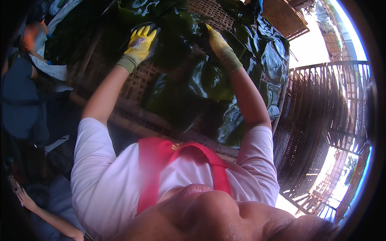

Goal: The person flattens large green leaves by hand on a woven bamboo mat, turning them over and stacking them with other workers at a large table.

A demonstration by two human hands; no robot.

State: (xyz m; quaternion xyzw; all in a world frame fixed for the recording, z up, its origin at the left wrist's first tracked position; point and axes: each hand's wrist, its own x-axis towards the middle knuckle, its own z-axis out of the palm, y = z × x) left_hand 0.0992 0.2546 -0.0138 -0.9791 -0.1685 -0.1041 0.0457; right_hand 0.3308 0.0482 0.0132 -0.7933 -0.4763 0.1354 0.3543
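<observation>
Large glossy dark green sheets [169, 96], wet-looking and leaf-like, lie overlapping on a woven bamboo rack [138, 80] before me. I wear yellow gloves with knitted cuffs. My left hand [139, 44] rests over the sheets at the far left of centre, its fingers spread and nothing seen in them. To the right, with the arm stretched forward, my right hand [218, 42] is at a sheet near the rack's far part. It shows edge-on, one yellow fingertip pointing away from me. Its other fingers are hidden, so whether it grips a sheet cannot be seen.
Slatted bamboo panels [313, 100] stand along the right side. Another woven tray [283, 18] is at the far right. On the left are people in dark clothes, one with a bare hand [25, 197] at lower left, and pale cloth or plastic [50, 68].
</observation>
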